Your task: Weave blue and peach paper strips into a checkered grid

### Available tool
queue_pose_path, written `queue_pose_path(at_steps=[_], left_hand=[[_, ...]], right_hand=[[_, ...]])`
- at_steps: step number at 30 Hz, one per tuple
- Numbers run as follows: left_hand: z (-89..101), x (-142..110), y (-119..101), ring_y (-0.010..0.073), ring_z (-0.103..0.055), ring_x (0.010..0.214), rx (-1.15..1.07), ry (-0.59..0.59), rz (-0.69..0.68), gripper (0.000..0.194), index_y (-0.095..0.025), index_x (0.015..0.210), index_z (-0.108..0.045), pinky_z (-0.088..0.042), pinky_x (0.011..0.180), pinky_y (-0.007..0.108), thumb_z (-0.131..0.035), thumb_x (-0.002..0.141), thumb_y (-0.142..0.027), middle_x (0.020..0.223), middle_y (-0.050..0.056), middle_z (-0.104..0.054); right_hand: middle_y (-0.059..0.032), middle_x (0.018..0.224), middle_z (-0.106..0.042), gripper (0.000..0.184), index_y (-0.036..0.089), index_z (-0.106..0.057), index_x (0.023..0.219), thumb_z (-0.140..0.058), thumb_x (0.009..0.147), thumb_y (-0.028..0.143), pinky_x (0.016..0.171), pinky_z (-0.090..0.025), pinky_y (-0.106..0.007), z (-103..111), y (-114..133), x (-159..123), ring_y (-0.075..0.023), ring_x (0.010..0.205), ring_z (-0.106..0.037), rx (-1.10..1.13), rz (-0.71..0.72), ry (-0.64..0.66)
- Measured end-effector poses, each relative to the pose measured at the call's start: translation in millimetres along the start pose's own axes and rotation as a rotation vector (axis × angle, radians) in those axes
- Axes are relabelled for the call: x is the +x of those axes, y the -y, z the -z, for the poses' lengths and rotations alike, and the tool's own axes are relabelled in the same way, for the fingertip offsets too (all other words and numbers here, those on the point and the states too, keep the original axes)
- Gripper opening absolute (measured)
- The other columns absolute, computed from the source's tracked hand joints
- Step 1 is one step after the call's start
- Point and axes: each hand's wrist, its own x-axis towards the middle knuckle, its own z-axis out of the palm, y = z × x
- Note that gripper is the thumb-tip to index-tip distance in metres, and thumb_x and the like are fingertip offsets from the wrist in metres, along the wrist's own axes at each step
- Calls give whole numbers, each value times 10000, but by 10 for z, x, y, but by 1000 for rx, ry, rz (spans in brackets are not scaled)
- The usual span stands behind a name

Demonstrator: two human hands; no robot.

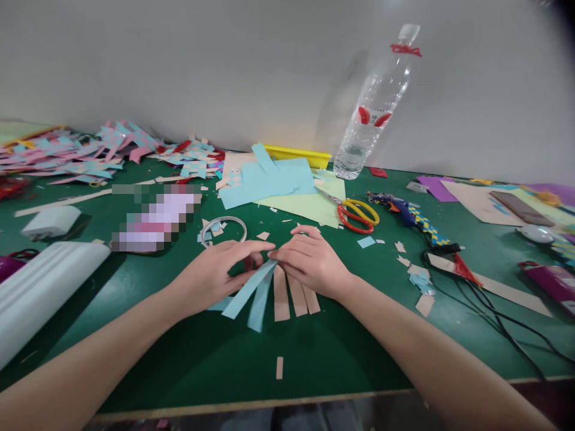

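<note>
Left hand and right hand pinch blue strips and tan strips together, fingers narrowed; loosened grip could let strips fan apart or crease on the table.

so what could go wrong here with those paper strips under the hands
1. Both hands, the left hand and right hand, pinch the blue strips and tan strips at one end only; the loose ends fan out and could slip out of order.
2. Loose paper scraps lie close and may get mixed in.
3. The open scissors sit just beyond the right hand.
</note>
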Motion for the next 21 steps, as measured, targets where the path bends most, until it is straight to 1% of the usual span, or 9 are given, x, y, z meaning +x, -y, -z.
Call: queue_pose_path(at_steps=[3, 5, 7, 9, 11, 14, 17, 19, 21], left_hand=[[4, -4, 23, 186, -663, 841, 41, -19, -21, 331, -281, 1294, -560, -498, 755, 287, -519, 982, -383, 935, 11, -712], [8, 0, 34, 178, -662, 829, 50, -47, -56, 279, -269, 1235, -596, -494, 736, 277, -529, 981, -366, 919, 7, -713], [7, 7, 37, 171, -664, 832, 39, -96, -116, 214, -255, 1139, -644, -494, 740, 273, -522, 989, -347, 919, 5, -721], [2, 14, 31, 169, -669, 857, 25, -158, -172, 186, -246, 1047, -679, -500, 779, 279, -523, 992, -331, 928, 5, -735], [1, 18, 17, 169, -671, 864, 22, -203, -190, 173, -238, 996, -696, -505, 808, 288, -537, 986, -306, 927, 5, -746], [15, 28, -8, 169, -669, 850, 39, -234, -168, 141, -220, 966, -699, -512, 804, 293, -565, 966, -265, 909, 9, -745], [43, 45, -17, 183, -669, 880, 80, -268, -126, 154, -202, 920, -695, -517, 821, 301, -557, 959, -258, 888, 19, -737], [63, 56, -11, 197, -662, 912, 117, -272, -92, 171, -197, 903, -692, -520, 817, 306, -545, 956, -266, 895, 32, -727], [79, 60, 0, 207, -650, 941, 149, -285, -80, 174, -198, 893, -684, -521, 813, 311, -540, 951, -276, 914, 44, -712]], right_hand=[[-16, 841, -757, 203, 176, -690, 938, -492, 987, 175, 953, -456, -345, -2, 12, 14, -130, 767, -656, -8, 29, -17], [-13, 817, -751, 184, 163, -685, 920, -511, 979, 168, 940, -463, -333, -8, 20, 24, -125, 744, -644, -1, 56, -46], [-7, 813, -750, 177, 167, -682, 906, -519, 976, 167, 922, -473, -323, -15, 25, 31, -125, 741, -637, 4, 84, -64], [-10, 826, -752, 181, 171, -679, 898, -516, 977, 168, 893, -485, -314, -23, 25, 32, -130, 752, -637, 9, 109, -70], [-21, 844, -752, 167, 163, -679, 920, -521, 974, 172, 866, -496, -307, -28, 23, 27, -137, 767, -642, 16, 115, -68], [-38, 902, -757, 142, 142, -673, 1002, -545, 966, 190, 864, -505, -310, -31, 17, 15, -146, 802, -654, 23, 88, -62], [-51, 971, -758, 171, 143, -648, 1085, -533, 970, 197, 890, -504, -329, -26, 13, 10, -156, 867, -671, 27, 28, -37], [-58, 986, -756, 185, 144, -633, 1106, -518, 965, 175, 912, -500, -348, -20, 12, 10, -163, 889, -680, 26, -26, -30], [-63, 978, -757, 185, 146, -630, 1083, -498, 953, 141, 928, -498, -366, -13, 12, 11, -170, 885, -688, 18, -78, -35]])
